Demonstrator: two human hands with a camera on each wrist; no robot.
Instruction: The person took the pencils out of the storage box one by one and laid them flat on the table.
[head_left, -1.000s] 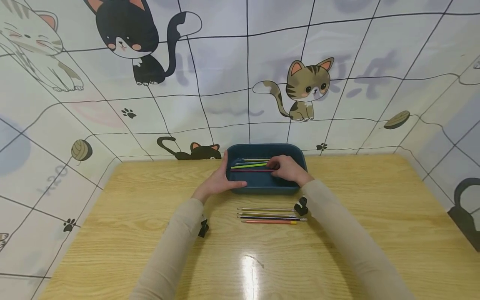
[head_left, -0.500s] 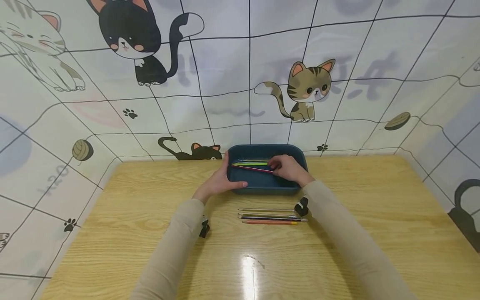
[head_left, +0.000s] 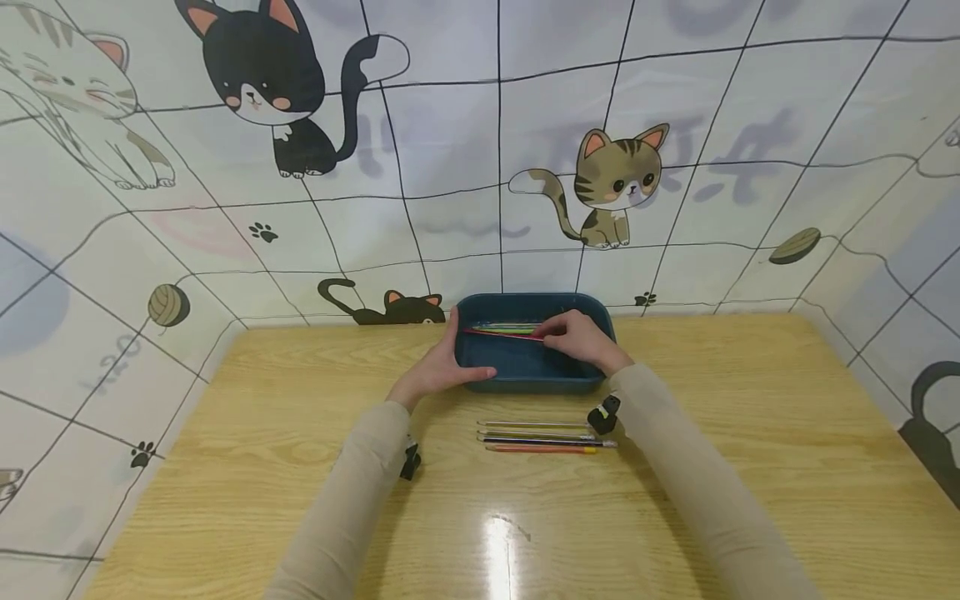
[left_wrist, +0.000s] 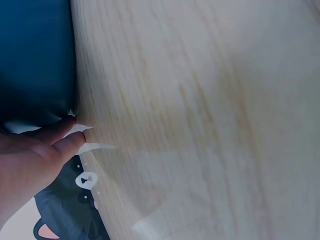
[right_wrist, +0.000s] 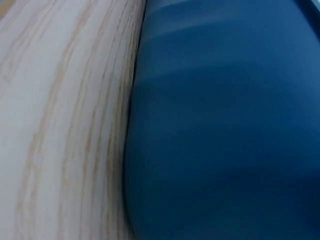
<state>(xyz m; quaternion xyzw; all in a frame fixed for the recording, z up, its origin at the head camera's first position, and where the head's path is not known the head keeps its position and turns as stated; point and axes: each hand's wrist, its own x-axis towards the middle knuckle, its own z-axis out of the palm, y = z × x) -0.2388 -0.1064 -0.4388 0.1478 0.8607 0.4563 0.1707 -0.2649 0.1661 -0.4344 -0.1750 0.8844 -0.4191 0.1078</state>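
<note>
A dark blue tray (head_left: 532, 386) stands at the back of the table. My left hand (head_left: 435, 367) is spread at its front left corner, thumb along the front rim and fingers along the left end. In the left wrist view, straight fingers (left_wrist: 62, 137) touch the tray's end. Inside the tray, my right hand (head_left: 581, 342) pinches the right end of a thin red pencil (head_left: 501, 335), which lies slightly aslant. A green pencil and others lie just behind it, partly hidden by the hand. The right wrist view holds only the tray's outer wall (right_wrist: 225, 125) and table.
In front of the tray several pencils lie in a row, among them a dark one (head_left: 536, 441) and an orange-red one (head_left: 540, 450) with a yellow end. A cat-patterned cloth (head_left: 450, 167) hangs close behind the tray.
The red pencil's right end has shifted back, towards the green pencil, with my right hand. The green pencil now lies closer to the others. My left hand stays on the tray's corner.
</note>
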